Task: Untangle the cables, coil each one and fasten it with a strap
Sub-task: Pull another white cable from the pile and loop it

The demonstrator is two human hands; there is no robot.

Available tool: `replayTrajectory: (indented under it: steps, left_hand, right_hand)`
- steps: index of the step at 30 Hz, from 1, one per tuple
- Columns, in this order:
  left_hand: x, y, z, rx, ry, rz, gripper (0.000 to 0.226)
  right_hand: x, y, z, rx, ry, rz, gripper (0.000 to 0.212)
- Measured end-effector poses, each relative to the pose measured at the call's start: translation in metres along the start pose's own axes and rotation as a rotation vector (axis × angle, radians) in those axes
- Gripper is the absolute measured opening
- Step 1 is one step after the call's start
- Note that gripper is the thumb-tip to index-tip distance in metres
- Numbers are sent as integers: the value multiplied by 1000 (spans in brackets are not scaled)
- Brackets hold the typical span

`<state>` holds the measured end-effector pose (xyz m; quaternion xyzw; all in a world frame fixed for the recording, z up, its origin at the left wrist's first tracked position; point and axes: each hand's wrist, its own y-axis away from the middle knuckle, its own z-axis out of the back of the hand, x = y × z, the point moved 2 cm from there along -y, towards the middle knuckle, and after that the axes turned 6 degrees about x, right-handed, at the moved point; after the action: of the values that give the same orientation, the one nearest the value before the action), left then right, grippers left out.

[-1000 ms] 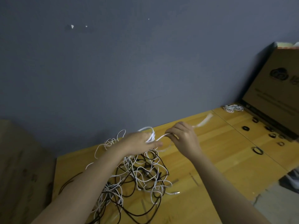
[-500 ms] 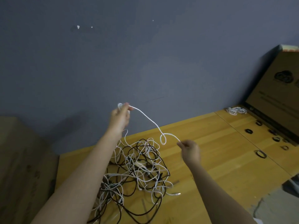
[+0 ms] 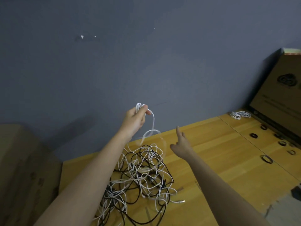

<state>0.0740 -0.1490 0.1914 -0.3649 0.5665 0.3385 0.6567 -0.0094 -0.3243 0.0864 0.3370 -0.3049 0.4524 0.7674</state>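
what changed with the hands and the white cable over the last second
The left hand rose from the tangled pile, lifting the white cable it grips in small loops. The right hand first drew the cable out to the side, then let it go and now hangs open. The pile, the coiled cable and the straps on the table stayed put.

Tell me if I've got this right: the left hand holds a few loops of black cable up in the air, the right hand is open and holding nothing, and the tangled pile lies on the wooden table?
Nearly. The head view shows the left hand gripping loops of white cable, not black. The right hand is indeed open and empty, and the tangled pile lies on the wooden table.
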Motion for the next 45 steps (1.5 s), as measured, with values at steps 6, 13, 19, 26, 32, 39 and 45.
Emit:
replayTrajectory:
  steps: [6,13,19,26,32,39,45]
  left_hand:
    - [1,2,-12,112,-129,-5,32]
    - [-7,4,-9,86,56,-5,35]
    - [19,5,16,-105,127,72,33]
    - [27,30,15,300,97,131,45]
    - [-2,38,-8,567,510,69,43]
    - [24,9,-5,82,25,15,21]
    - [40,-5,20,56,-799,-42,34]
  right_hand:
    - [56,21,-22,90,-506,341,68]
    - [43,23,-46,-16,-504,305,17]
    - [20,34,-35,125,-191,333,21]
    - [42,26,4,-231,-388,414,35]
    - [46,17,-35,110,187,441,30]
    - [14,35,-67,174,-171,349,45]
    - [-7,44,-57,142,-65,444,25]
